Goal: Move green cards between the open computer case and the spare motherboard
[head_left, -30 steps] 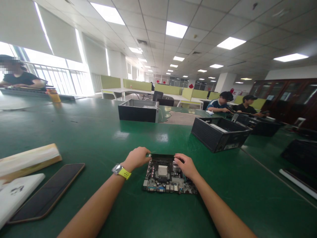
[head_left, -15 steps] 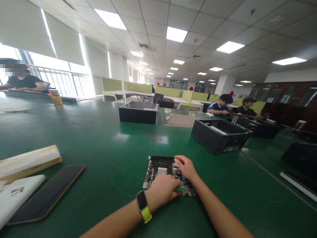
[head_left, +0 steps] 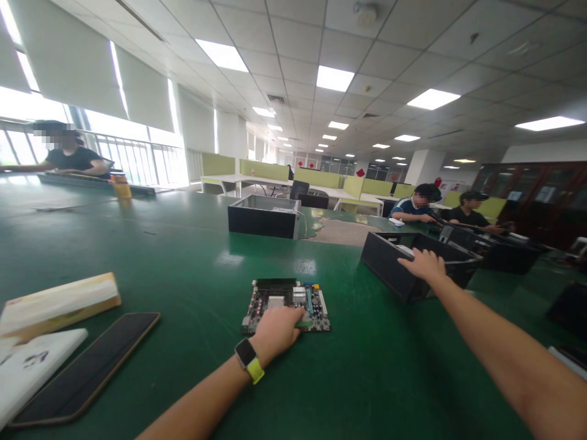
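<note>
A motherboard (head_left: 316, 308) lies flat on the green table in front of me, with a pale square processor and several slots showing. My left hand (head_left: 277, 330), a watch with a yellow-green strap on its wrist, covers the near middle of the board. Its fingers are curled at the board, and a thin green strip shows beside the fingertips. At the right, my right hand (head_left: 424, 266) is over the near side of a black computer case (head_left: 387, 266), fingers apart. Whether its fingertips touch the case wall is hard to tell.
Left of me lie a phone (head_left: 92, 370), a white box (head_left: 41, 366) and a long pale block (head_left: 64, 302). Another computer case (head_left: 263, 223) stands farther back. One person sits at the far left and two people at the right, beside more black cases.
My left hand went from the board's far left corner to its near middle. The motherboard has shifted left and away. My right hand left the board and moved right to the computer case.
</note>
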Available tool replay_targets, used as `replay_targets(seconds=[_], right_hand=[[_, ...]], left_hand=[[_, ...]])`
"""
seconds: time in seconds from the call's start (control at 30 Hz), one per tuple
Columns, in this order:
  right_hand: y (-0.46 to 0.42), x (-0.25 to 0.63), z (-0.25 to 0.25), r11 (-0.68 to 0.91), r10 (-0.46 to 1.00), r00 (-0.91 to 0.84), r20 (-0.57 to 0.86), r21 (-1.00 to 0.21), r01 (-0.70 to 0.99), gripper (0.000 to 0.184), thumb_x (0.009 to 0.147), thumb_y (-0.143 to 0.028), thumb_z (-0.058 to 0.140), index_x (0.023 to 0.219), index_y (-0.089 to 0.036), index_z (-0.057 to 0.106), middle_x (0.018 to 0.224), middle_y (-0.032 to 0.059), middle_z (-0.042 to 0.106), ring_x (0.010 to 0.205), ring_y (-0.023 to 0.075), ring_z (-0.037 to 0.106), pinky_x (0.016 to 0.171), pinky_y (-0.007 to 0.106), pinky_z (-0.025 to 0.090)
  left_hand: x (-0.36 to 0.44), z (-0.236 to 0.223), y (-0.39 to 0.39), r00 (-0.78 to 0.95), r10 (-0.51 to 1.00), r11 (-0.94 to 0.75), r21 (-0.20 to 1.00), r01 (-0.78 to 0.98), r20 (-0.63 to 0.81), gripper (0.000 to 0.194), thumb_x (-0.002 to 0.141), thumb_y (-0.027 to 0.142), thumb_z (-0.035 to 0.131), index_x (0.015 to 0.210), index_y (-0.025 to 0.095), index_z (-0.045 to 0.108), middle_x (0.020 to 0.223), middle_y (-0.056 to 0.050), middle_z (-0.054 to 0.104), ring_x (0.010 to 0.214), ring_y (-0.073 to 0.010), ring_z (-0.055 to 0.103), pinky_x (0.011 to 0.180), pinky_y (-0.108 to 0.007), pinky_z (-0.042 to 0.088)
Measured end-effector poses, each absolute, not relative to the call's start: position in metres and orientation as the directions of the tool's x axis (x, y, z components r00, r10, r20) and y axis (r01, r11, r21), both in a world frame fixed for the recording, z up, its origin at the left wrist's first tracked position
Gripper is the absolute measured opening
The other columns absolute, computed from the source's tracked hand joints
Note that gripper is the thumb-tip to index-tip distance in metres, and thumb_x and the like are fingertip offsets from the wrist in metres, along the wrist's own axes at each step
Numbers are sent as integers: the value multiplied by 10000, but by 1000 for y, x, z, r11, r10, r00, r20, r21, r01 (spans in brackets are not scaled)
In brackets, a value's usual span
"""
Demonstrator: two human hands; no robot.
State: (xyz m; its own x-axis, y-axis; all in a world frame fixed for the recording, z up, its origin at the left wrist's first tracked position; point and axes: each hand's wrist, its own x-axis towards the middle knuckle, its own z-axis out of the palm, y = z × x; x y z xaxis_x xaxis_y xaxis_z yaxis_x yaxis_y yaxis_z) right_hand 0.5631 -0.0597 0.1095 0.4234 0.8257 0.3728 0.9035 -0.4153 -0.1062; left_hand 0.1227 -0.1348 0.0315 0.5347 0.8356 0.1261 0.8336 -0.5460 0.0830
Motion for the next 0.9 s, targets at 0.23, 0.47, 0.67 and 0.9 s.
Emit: replay_targets(seconds=[0.23,0.47,0.67,0.9], right_hand=[[-41,641,93,-473,864,480,153,-82,877,944,621,-828,388,1285,-164,488,1305,229,470,1209,428,391,934,578,299],[-52,630,88,-396,869,397,295,-66,916,812,697,-734,408,1258,-162,541,1195,203,576,1113,384,499,900,492,346],[-77,572,83,-363,829,341,444,-37,931,712,706,-704,416,1176,-210,621,961,150,663,939,325,573,802,403,400],[-143,440,83,-275,772,268,577,-76,958,645,709,-664,474,1136,-213,648,902,153,631,915,333,532,856,456,360]], left_hand=[[49,24,-66,311,938,-317,18,948,155,387,798,280,454,1176,250,533,1010,-110,660,905,-305,620,725,-405,463],[-24,34,-25,98,986,-104,34,994,136,395,837,349,398,1182,236,553,1035,-138,659,937,-319,616,733,-410,465],[-40,45,-33,39,956,-59,63,996,289,449,845,440,384,1224,249,532,1135,-111,635,933,-294,622,721,-355,469],[-3,69,-58,96,907,-143,86,986,411,388,844,433,413,1138,262,598,1140,-55,645,925,-275,623,701,-328,468]])
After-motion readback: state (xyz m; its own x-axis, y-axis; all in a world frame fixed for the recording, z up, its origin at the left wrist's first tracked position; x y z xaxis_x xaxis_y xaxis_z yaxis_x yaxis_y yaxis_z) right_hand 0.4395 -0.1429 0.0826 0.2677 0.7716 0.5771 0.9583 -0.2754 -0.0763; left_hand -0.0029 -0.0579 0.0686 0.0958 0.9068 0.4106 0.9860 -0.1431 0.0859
